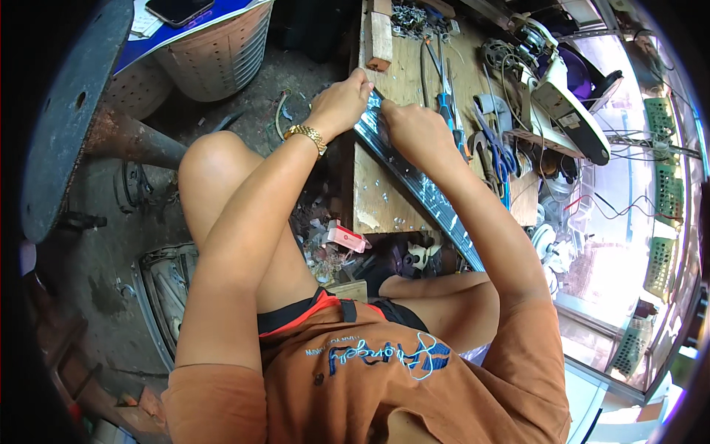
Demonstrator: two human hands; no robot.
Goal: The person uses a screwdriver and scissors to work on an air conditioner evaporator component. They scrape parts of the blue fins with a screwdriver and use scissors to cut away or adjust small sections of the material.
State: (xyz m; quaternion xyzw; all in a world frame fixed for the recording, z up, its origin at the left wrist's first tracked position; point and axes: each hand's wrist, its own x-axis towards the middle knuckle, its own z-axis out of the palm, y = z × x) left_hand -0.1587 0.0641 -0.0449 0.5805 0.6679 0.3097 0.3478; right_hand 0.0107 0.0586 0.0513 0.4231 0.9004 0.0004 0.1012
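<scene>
A long, dark, shiny strip [423, 189] lies slantwise over the workbench [381, 196], from its far left edge back toward my right thigh. My left hand [342, 105], with a gold watch [308, 136] on the wrist, is closed at the strip's far end, fingertips pinched together. Close beside it, my right hand [418, 135] is curled into a fist over the same end. Whatever is between the fingers of either hand is too small or hidden to make out. Light specks are scattered on the strip and on the wood around it.
Right of my right hand lie blue-handled screwdrivers [445, 107] and blue-handled scissors [503, 159]. A wooden block [379, 48] sits at the bench's far left. Beyond the tools stands a white appliance [566, 103] with wires. A perforated basket [222, 59] is at far left; a small pink-and-white box [347, 238] lies below.
</scene>
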